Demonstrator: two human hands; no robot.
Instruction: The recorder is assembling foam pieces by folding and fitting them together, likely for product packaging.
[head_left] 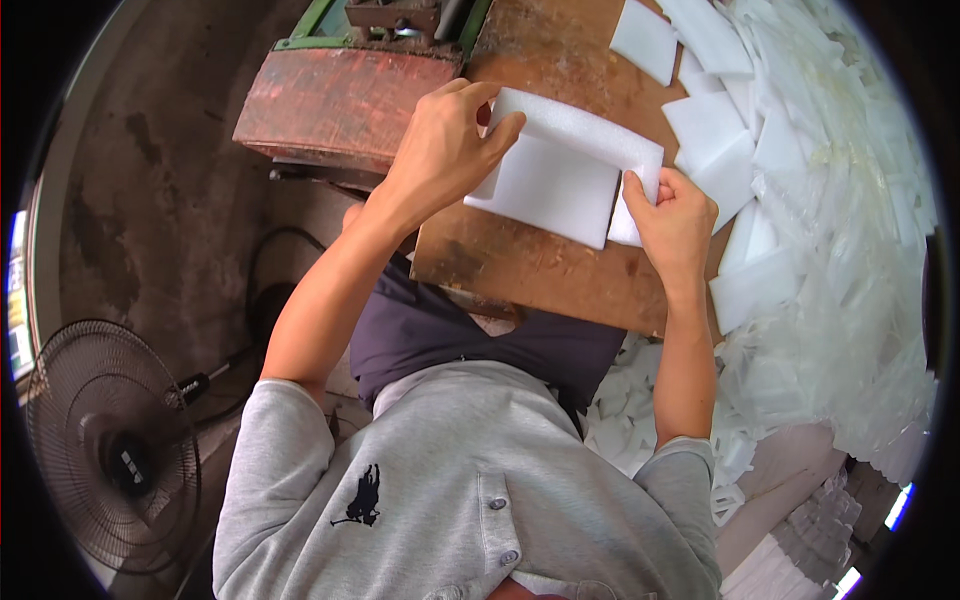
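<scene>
A white foam piece is held between my two hands over the brown wooden board. It looks like a frame or tray, with a raised strip along its far side and a short strip at its right. Inside it a flat white foam panel shows; I cannot tell whether the two are joined. My left hand pinches the far left corner between thumb and fingers. At the right end, my right hand grips the short strip, thumb on top; its other fingers are partly hidden.
Under the foam lies the wooden board, beside a reddish block-like machine part with green metal. Loose white foam sheets and a heap of clear plastic crowd the right. A black floor fan stands at the lower left.
</scene>
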